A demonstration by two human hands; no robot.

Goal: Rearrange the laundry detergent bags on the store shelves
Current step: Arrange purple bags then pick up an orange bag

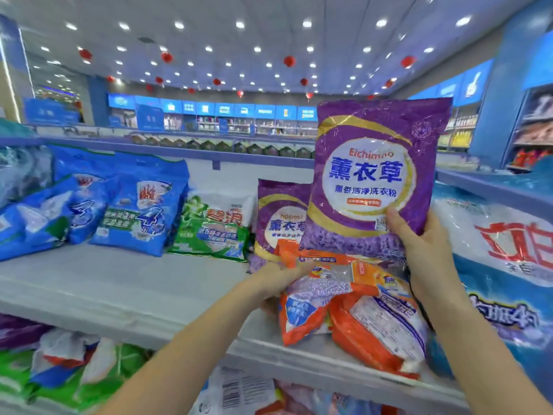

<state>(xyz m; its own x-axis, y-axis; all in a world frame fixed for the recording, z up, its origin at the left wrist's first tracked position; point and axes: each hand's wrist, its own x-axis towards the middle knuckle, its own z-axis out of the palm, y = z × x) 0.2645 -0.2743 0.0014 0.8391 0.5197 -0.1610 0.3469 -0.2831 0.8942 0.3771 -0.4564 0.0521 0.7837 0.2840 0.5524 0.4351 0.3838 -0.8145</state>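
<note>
Two bare forearms reach in from the bottom edge of the view, with no sleeve showing on either. The left hand (276, 280) and the right hand (425, 250) wear no gloves. No ring, watch or bracelet shows on the visible wrists and fingers. The thumbnail of the right hand is short and unpainted.

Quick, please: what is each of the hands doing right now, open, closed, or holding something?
Left hand: on the orange detergent bag on the shelf; grip cannot be told.
Right hand: closed on the raised purple detergent bag.
</note>
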